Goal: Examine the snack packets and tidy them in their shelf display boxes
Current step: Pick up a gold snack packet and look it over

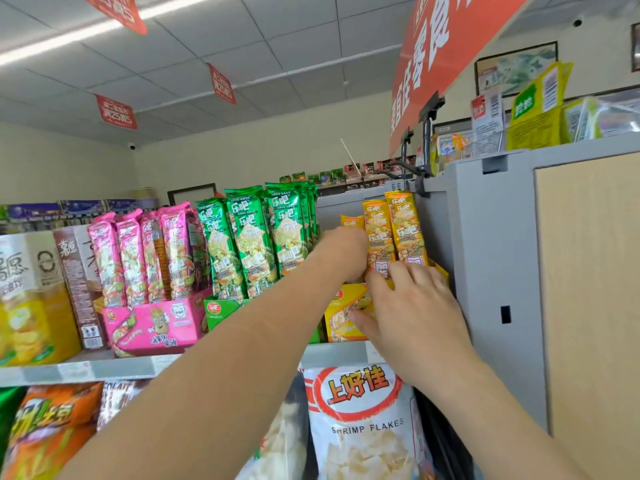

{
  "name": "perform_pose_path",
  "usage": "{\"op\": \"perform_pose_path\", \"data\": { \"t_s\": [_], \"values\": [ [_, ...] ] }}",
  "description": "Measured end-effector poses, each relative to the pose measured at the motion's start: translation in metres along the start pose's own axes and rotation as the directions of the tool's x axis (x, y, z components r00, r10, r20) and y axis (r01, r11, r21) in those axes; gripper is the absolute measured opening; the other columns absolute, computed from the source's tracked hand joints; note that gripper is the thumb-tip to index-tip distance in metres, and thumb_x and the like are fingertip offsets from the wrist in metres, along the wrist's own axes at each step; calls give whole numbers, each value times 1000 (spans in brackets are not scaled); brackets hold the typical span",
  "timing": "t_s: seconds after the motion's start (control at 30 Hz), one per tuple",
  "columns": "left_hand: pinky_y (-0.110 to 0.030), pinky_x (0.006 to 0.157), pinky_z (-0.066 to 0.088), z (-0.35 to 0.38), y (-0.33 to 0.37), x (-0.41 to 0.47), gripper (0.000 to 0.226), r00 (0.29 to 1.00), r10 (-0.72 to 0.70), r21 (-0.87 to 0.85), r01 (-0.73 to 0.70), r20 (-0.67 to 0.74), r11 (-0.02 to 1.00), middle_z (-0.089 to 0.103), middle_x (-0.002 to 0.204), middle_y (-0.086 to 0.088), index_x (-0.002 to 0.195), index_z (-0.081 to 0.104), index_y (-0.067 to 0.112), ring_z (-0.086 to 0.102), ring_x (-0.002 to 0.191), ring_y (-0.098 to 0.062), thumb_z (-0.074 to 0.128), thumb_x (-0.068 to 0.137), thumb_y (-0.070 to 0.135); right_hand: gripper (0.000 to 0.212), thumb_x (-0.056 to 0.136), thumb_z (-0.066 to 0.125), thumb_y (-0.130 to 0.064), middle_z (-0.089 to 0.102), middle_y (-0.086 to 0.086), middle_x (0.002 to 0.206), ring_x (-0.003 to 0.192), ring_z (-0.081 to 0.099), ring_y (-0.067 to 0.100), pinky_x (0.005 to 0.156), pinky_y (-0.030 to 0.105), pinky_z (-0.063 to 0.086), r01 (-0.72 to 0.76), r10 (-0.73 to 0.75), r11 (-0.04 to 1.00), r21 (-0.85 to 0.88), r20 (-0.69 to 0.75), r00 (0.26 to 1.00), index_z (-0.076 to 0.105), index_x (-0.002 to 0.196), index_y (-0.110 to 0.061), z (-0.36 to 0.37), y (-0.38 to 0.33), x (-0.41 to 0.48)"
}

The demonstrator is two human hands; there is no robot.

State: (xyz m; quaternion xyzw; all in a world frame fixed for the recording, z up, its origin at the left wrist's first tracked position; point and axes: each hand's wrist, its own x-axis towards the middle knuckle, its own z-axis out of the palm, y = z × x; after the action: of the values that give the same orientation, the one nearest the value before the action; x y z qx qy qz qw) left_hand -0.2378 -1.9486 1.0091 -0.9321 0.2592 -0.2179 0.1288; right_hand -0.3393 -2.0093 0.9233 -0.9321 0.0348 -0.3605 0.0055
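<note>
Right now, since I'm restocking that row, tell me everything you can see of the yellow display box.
The yellow display box looks like printed cardboard, with a snack picture and a red logo on its front. It stands at the right end of the shelf, between the green box and a grey panel. It holds upright yellow packets. The right hand touches its front; the left hand reaches the packets.

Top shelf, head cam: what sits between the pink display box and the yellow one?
The green display box, full of upright green packets. The left forearm crosses in front of its right part. This shows in the head view.
</note>
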Motion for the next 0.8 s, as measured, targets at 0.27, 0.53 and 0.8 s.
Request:
{"op": "perform_pose_path", "data": {
  "t_s": [0.27,0.53,0.8],
  "values": [
    [-39,72,51,-36,-21,-48,36,895,52,-41,-79,-443,996,68,103,-10,109,65,12,63,97,-34,53,79,-3,46,91,50,-52,61,8,108,107,54,31,103,46,37,-29,34,996,80,-72,997,61,117,-16,8,2,-1],
    [-41,110,32,-22,-116,-95,55,703,-48,-153,-87,-709,984,47,143,-12,142,44,5,40,131,-33,60,93,24,20,93,58,-29,60,2,87,87,56,27,79,34,38,71,13,952,297,-271,963,65,91,-10,15,5,3],
    [-34,103,32,-5,-133,-80,64,766,21,-211,-204,-643,956,55,134,-3,143,44,19,43,125,-25,65,87,44,23,91,56,-31,61,2,96,94,57,27,83,40,43,8,68,953,303,-237,969,65,98,-12,9,-5,6]
  ]
}}
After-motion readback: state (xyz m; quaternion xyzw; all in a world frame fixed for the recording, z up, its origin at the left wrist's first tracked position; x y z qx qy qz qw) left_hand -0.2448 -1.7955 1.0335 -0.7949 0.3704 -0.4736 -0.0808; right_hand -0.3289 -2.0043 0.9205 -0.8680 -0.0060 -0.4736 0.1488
